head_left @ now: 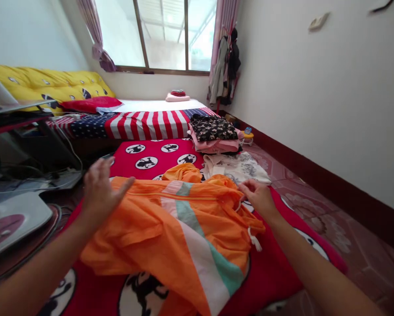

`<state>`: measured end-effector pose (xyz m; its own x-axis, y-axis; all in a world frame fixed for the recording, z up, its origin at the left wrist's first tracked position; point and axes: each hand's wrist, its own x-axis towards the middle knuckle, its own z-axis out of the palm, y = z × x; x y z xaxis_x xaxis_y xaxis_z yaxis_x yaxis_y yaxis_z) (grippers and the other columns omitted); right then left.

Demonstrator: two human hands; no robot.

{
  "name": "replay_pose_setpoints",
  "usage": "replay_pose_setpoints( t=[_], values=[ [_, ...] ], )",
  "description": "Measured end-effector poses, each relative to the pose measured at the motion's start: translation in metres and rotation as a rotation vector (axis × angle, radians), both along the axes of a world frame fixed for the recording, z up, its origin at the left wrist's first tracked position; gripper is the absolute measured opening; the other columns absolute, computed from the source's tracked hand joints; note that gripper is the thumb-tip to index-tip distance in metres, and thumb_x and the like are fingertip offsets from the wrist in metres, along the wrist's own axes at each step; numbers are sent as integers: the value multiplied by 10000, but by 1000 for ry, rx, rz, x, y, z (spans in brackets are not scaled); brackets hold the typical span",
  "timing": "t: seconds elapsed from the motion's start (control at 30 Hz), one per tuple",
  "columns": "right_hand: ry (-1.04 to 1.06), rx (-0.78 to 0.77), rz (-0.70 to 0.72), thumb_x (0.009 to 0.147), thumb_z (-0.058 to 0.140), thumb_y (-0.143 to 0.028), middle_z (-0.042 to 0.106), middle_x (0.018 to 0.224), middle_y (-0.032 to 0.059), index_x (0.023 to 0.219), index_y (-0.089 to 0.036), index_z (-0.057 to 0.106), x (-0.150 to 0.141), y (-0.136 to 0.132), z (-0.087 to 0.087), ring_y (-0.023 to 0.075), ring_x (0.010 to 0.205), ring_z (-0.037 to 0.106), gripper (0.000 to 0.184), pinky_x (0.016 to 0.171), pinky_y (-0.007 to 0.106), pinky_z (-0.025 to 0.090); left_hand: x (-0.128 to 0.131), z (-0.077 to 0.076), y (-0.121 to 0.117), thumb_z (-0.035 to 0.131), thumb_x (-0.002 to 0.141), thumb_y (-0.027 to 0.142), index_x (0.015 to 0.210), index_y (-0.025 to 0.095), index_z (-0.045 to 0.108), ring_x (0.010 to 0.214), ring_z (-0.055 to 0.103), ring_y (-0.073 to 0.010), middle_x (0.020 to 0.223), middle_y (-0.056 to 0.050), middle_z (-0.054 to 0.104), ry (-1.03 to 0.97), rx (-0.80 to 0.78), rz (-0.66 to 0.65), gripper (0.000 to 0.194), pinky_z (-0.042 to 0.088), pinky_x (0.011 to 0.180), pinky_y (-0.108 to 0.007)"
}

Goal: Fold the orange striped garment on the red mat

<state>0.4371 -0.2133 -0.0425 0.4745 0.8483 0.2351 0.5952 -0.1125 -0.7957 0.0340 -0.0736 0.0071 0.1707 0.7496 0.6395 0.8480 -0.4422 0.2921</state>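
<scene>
An orange garment [170, 232] with a white and teal stripe lies spread and partly folded on a red blanket [276, 272] printed with cartoon circles. My left hand [99, 193] hovers over the garment's left edge, fingers stretched out and apart, holding nothing. My right hand [258, 197] rests at the garment's right side, its fingers pinched on the orange fabric near a white drawstring [254, 239].
A pile of folded clothes [215, 136] and a white patterned garment [236, 169] lie beyond the orange one. A mattress with a flag-pattern sheet [144, 123] stretches to the window. A low table with cables [25, 127] stands at left. A wall [331, 109] runs along the right.
</scene>
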Motion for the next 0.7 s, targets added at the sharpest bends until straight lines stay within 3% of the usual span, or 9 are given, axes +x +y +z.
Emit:
replay_pose_setpoints(
  t=[0.1,0.2,0.3,0.37,0.47,0.5,0.57,0.63,0.7],
  values=[
    [-255,-13,-34,756,564,-234,711,797,45,822,-204,660,27,-1,-9,188,654,650,121,627,289,493,51,-9,-93,529,873,504,1335,292,443,1293,447,-238,1423,-74,446,82,-259,-569,515,400,1079,-404],
    [-316,-26,176,655,487,-54,681,1052,56,1031,-208,660,39,2,-28,186,847,662,441,788,305,509,93,-47,-162,676,726,565,1408,293,370,1257,480,-307,1461,-122,415,320,-384,-916,796,487,984,-427],
    [-349,-21,309,599,472,-15,582,1242,74,1197,-217,605,41,7,-44,222,1107,586,645,954,349,458,115,-85,-188,547,864,230,1408,298,391,1049,616,-268,1240,-122,611,523,-423,-892,571,540,844,-396],
    [-365,-38,326,626,501,-41,549,1278,84,1257,-221,569,41,9,-50,243,1172,543,660,998,377,431,114,-89,-186,551,840,180,1296,261,532,885,652,-233,1035,-93,682,547,-552,-846,463,545,722,-313],
    [-374,-57,337,694,529,-102,523,1301,102,1324,-218,511,37,11,-49,251,1192,531,641,1009,393,428,83,-54,-165,618,784,232,833,227,692,704,621,-159,804,-14,673,316,-818,-891,89,485,606,-220],
    [-381,-57,341,713,536,-124,508,1319,108,1339,-218,495,35,11,-47,254,1203,524,634,1010,397,429,66,-36,-153,567,822,223,730,219,674,683,606,-139,740,2,653,169,-879,-892,141,471,607,-207],
    [-400,-49,360,733,572,-170,464,1373,122,1365,-222,470,26,12,-41,267,1227,509,642,1008,403,434,23,1,-126,507,888,336,737,219,669,698,604,-149,724,0,643,-148,-863,-772,250,492,659,-240],
    [-415,-42,400,725,611,-193,398,1443,128,1392,-233,442,12,14,-35,279,1252,490,690,998,407,446,-22,27,-94,567,843,448,807,236,667,790,626,-190,801,-2,672,-520,-679,-497,238,521,703,-281],
    [-421,-42,444,704,641,-195,313,1510,119,1433,-255,385,-8,18,-32,286,1282,464,775,997,411,448,-63,36,-65,636,765,528,941,264,629,893,643,-241,881,4,692,-826,-513,-178,317,550,754,-349]
  ],
)
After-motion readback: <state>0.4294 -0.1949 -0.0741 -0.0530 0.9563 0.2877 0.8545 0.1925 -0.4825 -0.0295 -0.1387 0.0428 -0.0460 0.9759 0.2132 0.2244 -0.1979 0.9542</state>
